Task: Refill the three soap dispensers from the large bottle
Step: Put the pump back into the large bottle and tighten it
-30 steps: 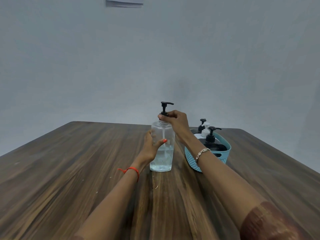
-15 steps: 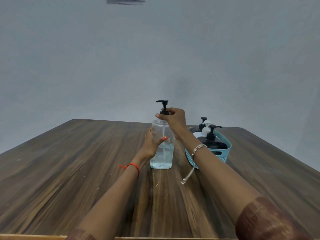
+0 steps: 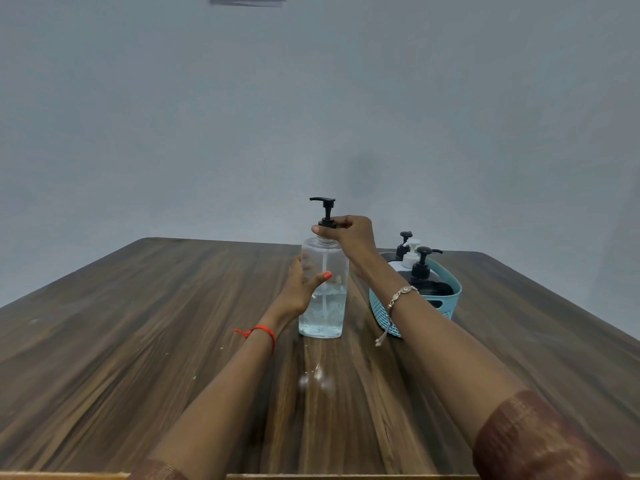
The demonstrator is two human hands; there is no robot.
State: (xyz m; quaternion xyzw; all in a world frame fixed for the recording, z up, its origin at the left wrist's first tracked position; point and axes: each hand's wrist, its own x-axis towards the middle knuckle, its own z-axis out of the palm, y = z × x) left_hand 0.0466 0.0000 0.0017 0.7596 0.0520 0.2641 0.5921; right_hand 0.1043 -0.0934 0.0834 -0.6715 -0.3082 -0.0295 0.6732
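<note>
While the large clear bottle (image 3: 323,289) stands upright on the wooden table (image 3: 121,341) at the middle of the frame, both hands are on it. It is roughly half full of clear liquid, with a thin tube running down its middle. The left hand (image 3: 301,289) is wrapped around the left side of the bottle's body, its thumb, with an orange-painted nail, pressed across the front. The right hand (image 3: 349,233) reaches over from the right and is closed on the collar of the black pump (image 3: 325,211) at the bottle's neck, fingers curled around it; the pump head rises above the hand with its spout pointing toward the left of the frame.

Just right of the bottle, partly hidden behind the right forearm, sits a light blue basket (image 3: 450,299) with a perforated wall. Three dispensers stand in it: a dark one with a black pump (image 3: 424,271) nearest the viewer, a white one (image 3: 412,254) behind it, and another with a black pump (image 3: 403,244) at the back; their fill levels cannot be made out.

A red thread (image 3: 259,332) circles the left wrist, and a metal bracelet (image 3: 398,299) hangs on the right wrist, its loose end dangling down. Brown sleeves show at the bottom edge and lower right corner. A plain grey wall (image 3: 173,116) fills the upper half of the frame.
</note>
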